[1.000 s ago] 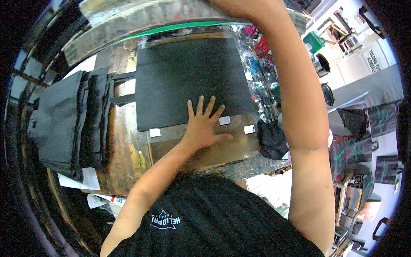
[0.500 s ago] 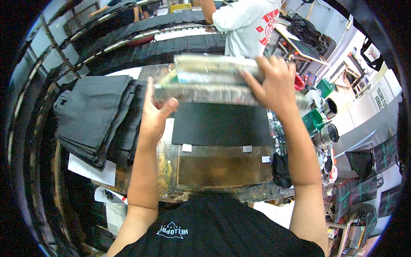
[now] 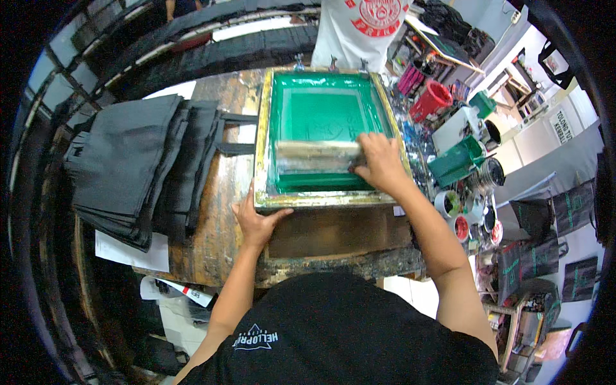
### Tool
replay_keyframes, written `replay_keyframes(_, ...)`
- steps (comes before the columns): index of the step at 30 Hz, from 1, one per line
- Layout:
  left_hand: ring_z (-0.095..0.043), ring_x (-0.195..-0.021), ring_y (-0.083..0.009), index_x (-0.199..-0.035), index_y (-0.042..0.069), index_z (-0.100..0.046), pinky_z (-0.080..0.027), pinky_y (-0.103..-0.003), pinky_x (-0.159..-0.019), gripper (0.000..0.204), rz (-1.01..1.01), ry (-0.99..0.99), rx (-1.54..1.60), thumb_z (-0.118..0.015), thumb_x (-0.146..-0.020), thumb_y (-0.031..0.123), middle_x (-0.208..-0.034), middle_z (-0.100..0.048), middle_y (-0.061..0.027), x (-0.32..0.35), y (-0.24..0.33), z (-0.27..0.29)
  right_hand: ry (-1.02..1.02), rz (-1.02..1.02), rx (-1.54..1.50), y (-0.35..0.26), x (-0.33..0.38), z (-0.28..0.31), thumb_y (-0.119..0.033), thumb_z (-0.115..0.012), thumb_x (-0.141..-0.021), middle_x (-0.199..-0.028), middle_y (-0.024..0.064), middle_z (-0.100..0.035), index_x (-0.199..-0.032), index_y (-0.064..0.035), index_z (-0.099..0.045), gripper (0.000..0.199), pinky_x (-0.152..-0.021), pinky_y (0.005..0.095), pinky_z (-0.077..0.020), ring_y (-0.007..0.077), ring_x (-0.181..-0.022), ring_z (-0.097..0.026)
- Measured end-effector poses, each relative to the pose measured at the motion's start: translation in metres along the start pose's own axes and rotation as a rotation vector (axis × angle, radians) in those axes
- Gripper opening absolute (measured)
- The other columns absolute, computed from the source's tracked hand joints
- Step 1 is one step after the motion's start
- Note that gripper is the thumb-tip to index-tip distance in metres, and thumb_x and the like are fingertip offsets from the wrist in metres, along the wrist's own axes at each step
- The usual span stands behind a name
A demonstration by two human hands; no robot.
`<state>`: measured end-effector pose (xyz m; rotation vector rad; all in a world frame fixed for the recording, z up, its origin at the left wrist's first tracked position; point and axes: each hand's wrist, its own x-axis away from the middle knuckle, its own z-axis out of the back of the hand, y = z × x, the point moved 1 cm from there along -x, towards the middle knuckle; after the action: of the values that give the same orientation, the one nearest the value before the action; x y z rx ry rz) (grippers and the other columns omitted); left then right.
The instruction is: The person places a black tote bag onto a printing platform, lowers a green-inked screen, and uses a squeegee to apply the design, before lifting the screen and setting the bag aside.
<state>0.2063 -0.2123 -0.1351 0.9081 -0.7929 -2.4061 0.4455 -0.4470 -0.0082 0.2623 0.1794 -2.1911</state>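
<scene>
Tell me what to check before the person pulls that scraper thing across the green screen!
1. Screen frame lying flat on the table: ok, it looks level and down.
2. Left hand steadying the frame: ok, it presses the near left corner.
3. Right hand gripping the squeegee: ok, fingers wrap its right end.
4. Squeegee sitting straight across the green mesh: ok, it lies side to side near the front.
5. Fabric under the screen lined up: cannot tell, the frame hides it.
6. Stack of black bags out of the way: ok, it sits to the left, apart from the frame.
</scene>
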Motion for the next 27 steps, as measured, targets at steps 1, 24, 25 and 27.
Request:
replay_keyframes(1,-0.065,-0.106,-0.0296,-0.149,-0.002,-0.052,-0.038,-0.042,-0.098,0.119,-0.011,-0.003,-0.004,-0.097,-0.057,0.059,-0.117,-0.073,-0.0139,0.0,0.0,0.001,-0.005,-0.005,0.011,0.001,-0.003,0.002,-0.027,-0.09,-0.072,-0.114,0.0114,-0.06,-0.127,-0.01,-0.052,0.069,-0.094,0.0524,-0.0402,0.0327,-0.114,-0.057)
replay_keyframes(24,-0.065,-0.103,-0.0311,-0.147,-0.005,-0.053,-0.04,-0.043,-0.093,0.121,0.003,-0.126,0.002,-0.098,-0.053,0.056,-0.122,-0.073,-0.0148,-0.007,-0.004,0.005,0.006,-0.022,-0.017,0.038,-0.082,-0.042,-0.023,-0.094,-0.065,-0.11,0.009,-0.058,-0.124,-0.0092,-0.055,0.072,-0.095,0.0488,-0.0357,0.0304,-0.11,-0.055)
replay_keyframes(25,-0.065,-0.104,-0.031,-0.146,-0.005,-0.053,-0.04,-0.044,-0.094,0.12,-0.002,-0.14,-0.022,-0.097,-0.053,0.057,-0.123,-0.073,-0.0149,-0.007,-0.003,0.005,0.014,-0.016,-0.009,0.046,-0.097,-0.047,-0.023,-0.094,-0.065,-0.11,0.0089,-0.058,-0.124,-0.0092,-0.055,0.072,-0.095,0.0488,-0.0357,0.0303,-0.11,-0.055)
replay_keyframes(27,-0.065,-0.105,-0.0307,-0.145,-0.005,-0.054,-0.04,-0.044,-0.094,0.119,-0.01,-0.17,-0.074,-0.096,-0.054,0.059,-0.123,-0.073,-0.0152,-0.009,0.001,0.008,0.018,-0.002,0.012,0.064,-0.128,-0.06,-0.026,-0.094,-0.066,-0.114,0.0091,-0.06,-0.128,-0.0089,-0.055,0.076,-0.095,0.0496,-0.0361,0.031,-0.112,-0.056)
